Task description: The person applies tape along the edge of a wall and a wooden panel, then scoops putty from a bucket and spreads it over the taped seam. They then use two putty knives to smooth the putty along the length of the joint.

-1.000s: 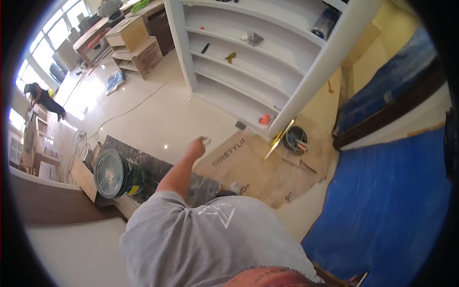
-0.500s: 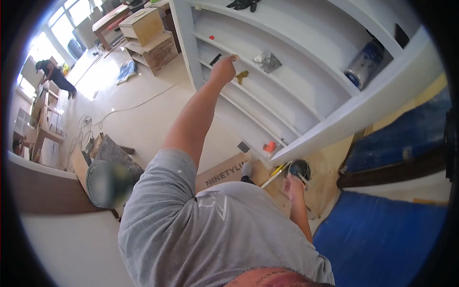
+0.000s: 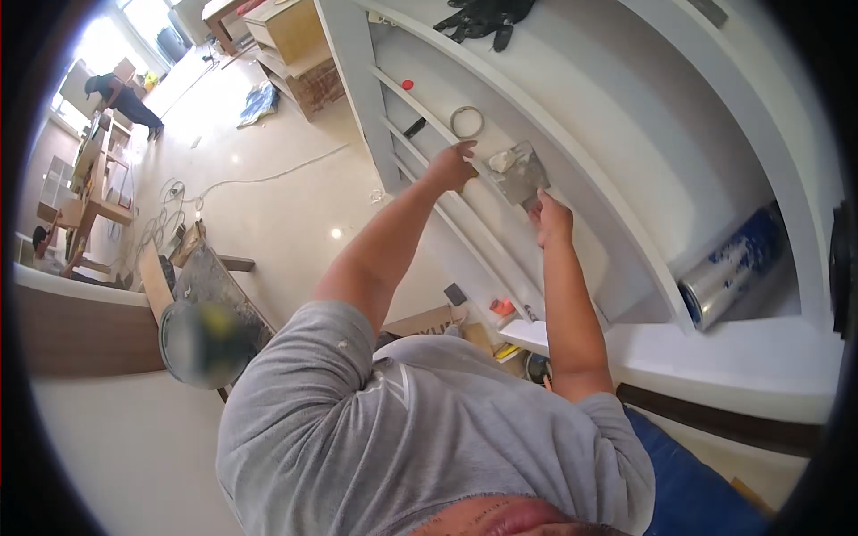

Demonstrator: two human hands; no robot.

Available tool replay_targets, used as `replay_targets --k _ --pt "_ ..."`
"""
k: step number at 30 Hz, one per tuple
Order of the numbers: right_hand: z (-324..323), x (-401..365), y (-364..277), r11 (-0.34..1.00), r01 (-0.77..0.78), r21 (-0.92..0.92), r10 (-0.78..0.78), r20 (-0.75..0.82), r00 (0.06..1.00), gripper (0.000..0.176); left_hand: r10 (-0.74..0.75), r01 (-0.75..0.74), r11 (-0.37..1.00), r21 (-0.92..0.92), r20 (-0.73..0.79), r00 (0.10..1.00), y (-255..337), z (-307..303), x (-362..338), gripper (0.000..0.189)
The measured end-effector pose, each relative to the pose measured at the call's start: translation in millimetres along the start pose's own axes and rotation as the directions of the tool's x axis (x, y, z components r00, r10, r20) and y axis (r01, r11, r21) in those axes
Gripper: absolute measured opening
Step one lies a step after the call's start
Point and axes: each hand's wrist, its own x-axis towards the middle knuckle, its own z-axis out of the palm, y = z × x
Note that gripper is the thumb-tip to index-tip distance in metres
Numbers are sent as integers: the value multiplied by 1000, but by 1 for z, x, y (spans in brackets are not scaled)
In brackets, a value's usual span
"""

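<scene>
Over the narrow shelf edges of the white unit, my left hand (image 3: 451,168) is open, its fingers apart and partly bent. A round ring, like a roll of tape (image 3: 466,121), lies just beyond it on the white surface. To the right, my right hand (image 3: 551,220) grips the near end of a flat grey scraper plate (image 3: 523,183). A pale lump (image 3: 502,161) sits on the plate. The plate is over the same shelf section. A small red object (image 3: 408,85) and a dark strip (image 3: 415,128) lie beyond my left hand.
A black glove (image 3: 487,20) lies at the top, and a silver-blue cylinder (image 3: 728,268) at the right. Orange objects (image 3: 502,307) sit low in the unit. A person (image 3: 130,103) bends over a bench at far left. Cables (image 3: 174,192) cross the floor.
My right hand has risen from low beside the unit to the scraper plate and taken hold of it. My left hand has let go of the ring and drawn back slightly. The view has shifted.
</scene>
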Motion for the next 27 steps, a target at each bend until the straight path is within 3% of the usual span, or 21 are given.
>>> replay_targets --k 2,7,10,12,13,15,18,20,22,27 --pt "12 14 -2 977 -104 186 101 23 995 30 18 -18 1000 -14 7 1000 3 -4 3 64" --pt "37 27 -12 961 -110 252 124 -38 992 23 127 -127 992 8 -60 990 -32 5 13 69" --pt "53 23 -7 941 -2 338 -4 17 1000 30 -43 119 958 -262 278 960 -43 -3 -6 63" --pt "71 8 3 922 48 385 -76 58 995 34 -53 310 751 -584 414 909 -44 -16 -31 59" --pt "87 -3 7 913 55 404 -92 73 993 34 -26 315 692 -649 415 910 -40 -29 -41 54" --pt "132 -27 15 893 56 447 -122 121 985 36 11 315 562 -765 388 922 -38 -70 -59 45" --pt "221 -67 20 872 53 487 -169 198 965 41 -106 290 752 -592 326 940 -52 -156 -74 34" --pt "284 -89 23 880 88 467 -206 208 956 46 -93 193 744 -639 187 978 -103 -178 -74 27" --pt "342 -94 30 917 99 387 -218 277 936 48 -113 121 689 -714 59 992 -140 -211 -78 26" --pt "479 -89 42 954 294 52 -294 337 894 52 -269 137 547 -826 -19 963 -217 -308 -73 30"
